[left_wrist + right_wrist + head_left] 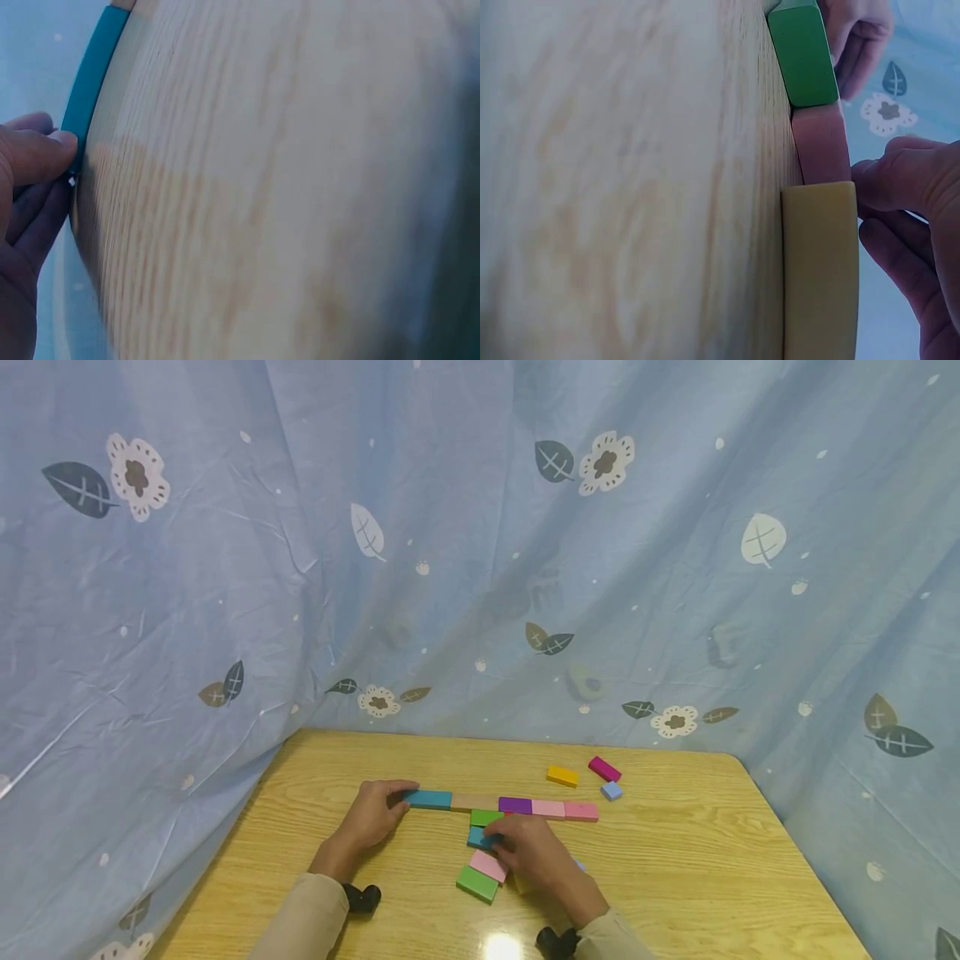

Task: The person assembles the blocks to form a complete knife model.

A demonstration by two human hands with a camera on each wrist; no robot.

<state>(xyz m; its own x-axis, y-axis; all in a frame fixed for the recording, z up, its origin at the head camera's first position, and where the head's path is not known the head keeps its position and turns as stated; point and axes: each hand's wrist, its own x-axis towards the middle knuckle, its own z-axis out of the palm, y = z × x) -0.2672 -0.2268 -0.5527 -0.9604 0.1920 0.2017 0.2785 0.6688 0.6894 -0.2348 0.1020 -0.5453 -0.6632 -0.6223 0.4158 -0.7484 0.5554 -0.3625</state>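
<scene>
In the head view, a row of blocks runs across the table: a teal block (429,799), a wood-coloured block (474,802), a purple block (515,806) and two pink ones. My left hand (371,818) pinches the teal block's left end, thumb on its near side in the left wrist view. Below the row, a green block (487,817) sits against a blue block (477,837). My right hand (540,856) has its fingertips on the blue block's right end, partly covering it. A red block between row and hand is mostly hidden.
A pale pink block (489,866) and another green block (477,883) lie nearer me. The right wrist view shows a yellow block (821,270) close by the right hand. An orange block (562,776), a magenta block (604,769) and a small light-blue block (612,791) lie behind the row.
</scene>
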